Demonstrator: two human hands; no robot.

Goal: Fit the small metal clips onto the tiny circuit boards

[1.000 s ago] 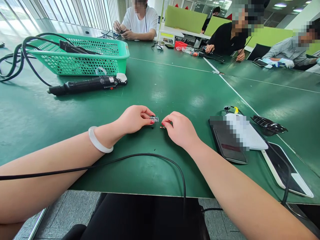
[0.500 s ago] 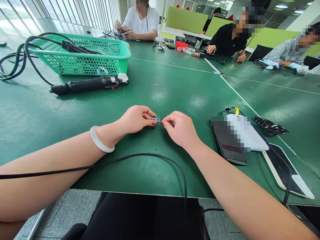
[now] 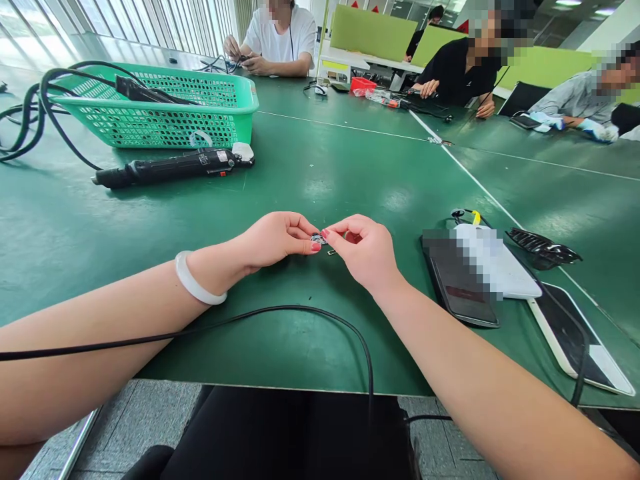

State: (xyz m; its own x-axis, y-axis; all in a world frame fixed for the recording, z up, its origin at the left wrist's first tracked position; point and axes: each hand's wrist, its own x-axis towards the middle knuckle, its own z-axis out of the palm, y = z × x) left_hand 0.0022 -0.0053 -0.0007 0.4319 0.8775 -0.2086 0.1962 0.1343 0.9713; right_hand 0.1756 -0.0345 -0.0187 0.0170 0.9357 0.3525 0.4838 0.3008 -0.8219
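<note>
A small circuit board, silvery and dark, is pinched between the thumb and fingers of my left hand. My right hand is closed in a pinch at the board's right edge, its fingertips nearly meeting those of the left. What the right fingertips grip, if anything, is too small and covered to make out. Just below them lies a tiny light-coloured piece on the green tabletop.
A black electric screwdriver lies before a green plastic basket. A black cable crosses the front. At right are a black phone, a white object, a white-edged device and a black hair claw. Co-workers sit across.
My right hand has moved left and up, so its fingertips now reach the circuit board. The left hand has shifted slightly right and keeps hold of the board.
</note>
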